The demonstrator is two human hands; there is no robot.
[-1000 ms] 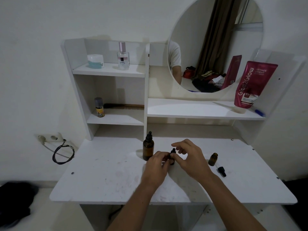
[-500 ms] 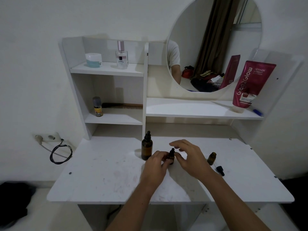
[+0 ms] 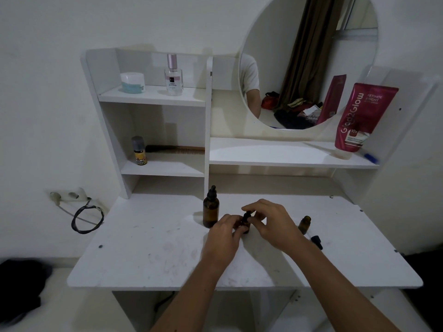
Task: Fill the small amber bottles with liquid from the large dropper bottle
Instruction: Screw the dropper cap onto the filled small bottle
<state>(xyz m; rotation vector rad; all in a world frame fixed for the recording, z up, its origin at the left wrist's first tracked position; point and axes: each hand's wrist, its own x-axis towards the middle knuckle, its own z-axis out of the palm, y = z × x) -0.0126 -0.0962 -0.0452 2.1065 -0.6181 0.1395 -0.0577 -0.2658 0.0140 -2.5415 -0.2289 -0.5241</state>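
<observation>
— What do I have in the middle of the frame?

— My left hand (image 3: 224, 233) wraps its fingers round a small bottle (image 3: 245, 226) standing on the tabletop (image 3: 148, 255), just below centre. My right hand (image 3: 272, 224) pinches the black cap (image 3: 247, 215) on top of it with thumb and fingertips.

— So both hands are closed on it?

— Yes, left on the body, right on the cap. I can't tell whether the cap is screwed down or loose; the fingers hide the neck.

— Where is the big bottle (image 3: 211, 210)?

— Upright just left of my left hand, its black dropper top on, near the hand but apart from it.

— Anything to the right?

— A second small bottle (image 3: 304, 224) stands open just past my right wrist, and its dropper cap (image 3: 317, 242) lies on the tabletop just beside it, lower right.

— And up top?

— Shelves: a jar (image 3: 132, 83) and a perfume (image 3: 173, 76) in the upper left, a comb (image 3: 175, 149) lower down, a red tube (image 3: 359, 116) leaning by the mirror (image 3: 309, 44) at the right.
</observation>
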